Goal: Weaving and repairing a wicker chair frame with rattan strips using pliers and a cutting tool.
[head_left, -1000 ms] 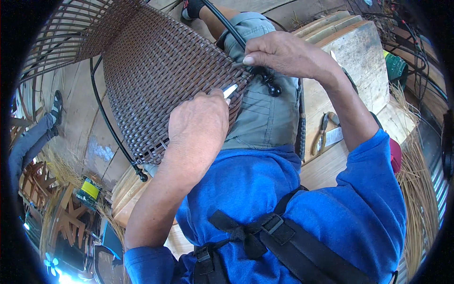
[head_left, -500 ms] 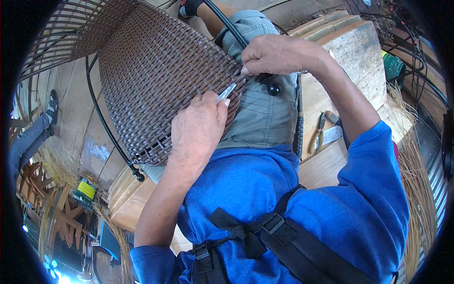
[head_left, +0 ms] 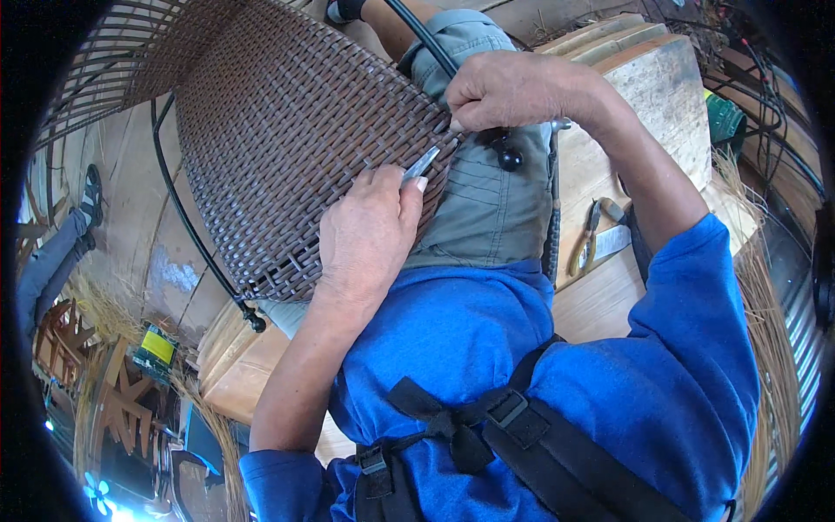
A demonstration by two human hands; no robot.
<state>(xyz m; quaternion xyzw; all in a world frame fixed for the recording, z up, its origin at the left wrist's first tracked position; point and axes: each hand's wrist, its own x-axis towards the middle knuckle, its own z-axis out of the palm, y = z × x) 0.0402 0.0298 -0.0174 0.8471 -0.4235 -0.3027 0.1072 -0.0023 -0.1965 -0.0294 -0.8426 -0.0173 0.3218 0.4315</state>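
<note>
A brown woven wicker chair panel (head_left: pixel 296 130) lies tilted across my lap. Pressed against its weave near the right edge, my left hand (head_left: pixel 365 230) is closed round a pointed silver metal tool (head_left: pixel 423 163); the rest of the tool is hidden under the fingers. The tip points toward the panel's right edge. Just above it, my right hand (head_left: pixel 517 91) is closed, thumb and fingers pinched at that edge beside a black metal tube (head_left: pixel 424 36). What the pinch holds is hidden. Below the right hand sits a round black knob (head_left: pixel 510 158).
Pliers (head_left: pixel 590 235) lie on the wooden boards (head_left: pixel 657 104) at my right. A black curved chair leg (head_left: pixel 187 217) sticks out on the left. Dry fibre strands (head_left: pixel 774 348) hang at far right. Another person's leg (head_left: pixel 56 261) shows at far left.
The tool's tip has moved slightly up and right along the panel's edge. Both hands keep their grips, and the right hand has shifted only a little.
</note>
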